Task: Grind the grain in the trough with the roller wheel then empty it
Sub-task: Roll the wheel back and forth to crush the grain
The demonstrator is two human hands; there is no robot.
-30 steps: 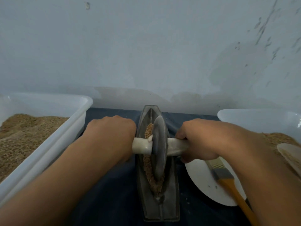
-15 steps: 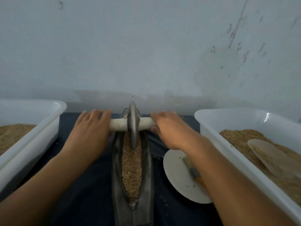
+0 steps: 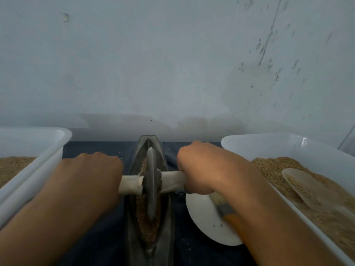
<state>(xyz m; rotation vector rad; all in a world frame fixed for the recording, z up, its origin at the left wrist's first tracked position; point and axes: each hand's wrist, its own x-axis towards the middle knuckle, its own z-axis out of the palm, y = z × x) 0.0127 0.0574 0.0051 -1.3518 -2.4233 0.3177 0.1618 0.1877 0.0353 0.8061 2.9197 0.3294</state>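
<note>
Both hands clenched on the axle (image 3: 172,181) of the wheel (image 3: 151,186): L hand (image 3: 92,177) wraps the left end, R hand (image 3: 199,169) the right end, knuckles up. Wheel stands upright, edge down in the trough (image 3: 167,217), approx at mid-length. Trough is dark, boat-shaped, runs away from the person toward the wall (image 3: 172,64), on a dark cloth over the table (image 3: 92,242). Grain (image 3: 141,210) lies in the trough groove on both sides of the wheel and nearer the person. L tub (image 3: 50,148) and R tub (image 3: 249,143), both white, flank the trough, each w/ grain inside. A scoop (image 3: 295,181) lies in the R tub's grain. White plate (image 3: 203,217) just right of the trough, under the R wrist, w/ a brush (image 3: 224,207) across it; brush partly hidden by the forearm. A few loose grains on the cloth.
</note>
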